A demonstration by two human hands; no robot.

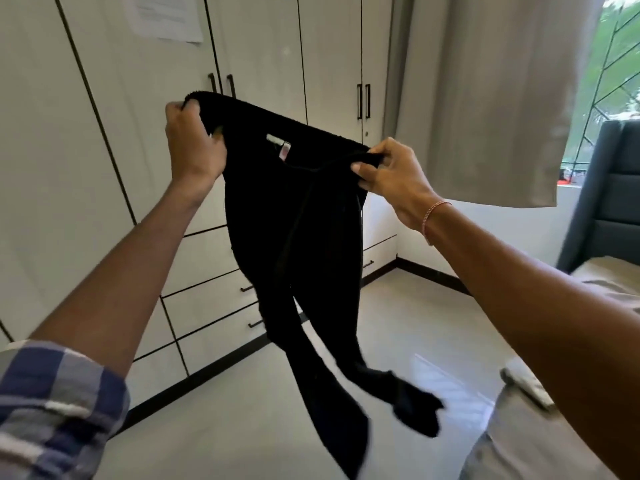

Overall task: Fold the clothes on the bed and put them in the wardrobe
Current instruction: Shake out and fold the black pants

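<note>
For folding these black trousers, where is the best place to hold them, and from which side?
Grip the black trousers at the two ends of the waistband, coming from either outer side, as the left hand and right hand do here. The band stretches flat between them with its label facing the camera, and both legs hang free below, ready to be aligned.

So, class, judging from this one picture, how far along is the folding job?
Done: nothing visibly finished; the wardrobe doors are shut. In hand: the left hand and right hand hold black trousers up by the waistband, unfolded, legs hanging. Left: folding them and storing them; a light item lies on the bed.
</note>
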